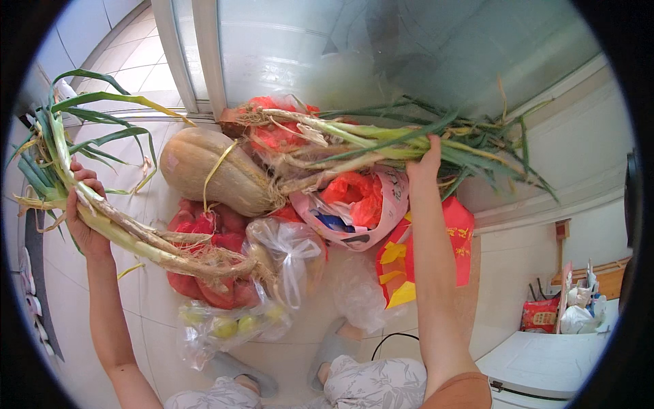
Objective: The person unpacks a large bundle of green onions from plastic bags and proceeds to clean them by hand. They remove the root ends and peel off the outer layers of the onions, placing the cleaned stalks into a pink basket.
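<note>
My left hand [89,217] grips a few long leeks [122,221], roots pointing right and green leaves drooping at the far left. The rooty ends hang over a red mesh bag [204,276] of produce. On the right, my right hand [426,161] is closed around a second bundle of leeks [357,134], its roots to the left and its leaves against the wall. Below that bundle stands a pink bag [352,240] with red plastic inside. A large tan pumpkin [204,168] lies on the floor between the two bundles.
A clear bag of round green fruit [230,324] lies before my slippers [334,347], near a tied clear plastic bag [291,255]. Red and yellow paper bags [457,240] stand by my right forearm. Behind is a frosted glass door [317,46]; a white cabinet [541,358] is at right.
</note>
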The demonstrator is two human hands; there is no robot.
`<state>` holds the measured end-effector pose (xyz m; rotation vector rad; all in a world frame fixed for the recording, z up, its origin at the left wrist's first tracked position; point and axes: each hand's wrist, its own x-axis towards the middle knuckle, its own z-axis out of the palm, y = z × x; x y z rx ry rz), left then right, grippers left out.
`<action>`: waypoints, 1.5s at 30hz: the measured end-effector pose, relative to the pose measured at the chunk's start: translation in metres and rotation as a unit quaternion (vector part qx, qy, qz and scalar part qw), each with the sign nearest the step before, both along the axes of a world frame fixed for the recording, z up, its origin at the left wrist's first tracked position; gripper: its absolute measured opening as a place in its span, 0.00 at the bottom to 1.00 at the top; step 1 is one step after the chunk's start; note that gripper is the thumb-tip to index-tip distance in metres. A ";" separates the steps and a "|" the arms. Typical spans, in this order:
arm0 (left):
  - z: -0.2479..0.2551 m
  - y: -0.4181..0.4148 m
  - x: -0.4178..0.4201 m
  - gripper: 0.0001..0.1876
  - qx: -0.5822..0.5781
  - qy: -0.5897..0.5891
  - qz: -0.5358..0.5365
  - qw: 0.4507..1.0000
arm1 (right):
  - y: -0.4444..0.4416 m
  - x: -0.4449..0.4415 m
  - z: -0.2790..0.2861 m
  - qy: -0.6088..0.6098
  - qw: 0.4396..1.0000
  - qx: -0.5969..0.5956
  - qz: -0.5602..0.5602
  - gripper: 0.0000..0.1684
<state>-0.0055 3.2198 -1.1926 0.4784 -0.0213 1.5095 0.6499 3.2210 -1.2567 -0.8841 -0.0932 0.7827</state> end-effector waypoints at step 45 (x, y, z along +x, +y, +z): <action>-0.025 0.002 -0.016 0.34 -0.062 0.009 0.012 0.998 | 0.043 -0.112 -0.099 -0.927 0.253 -0.241 0.139 0.08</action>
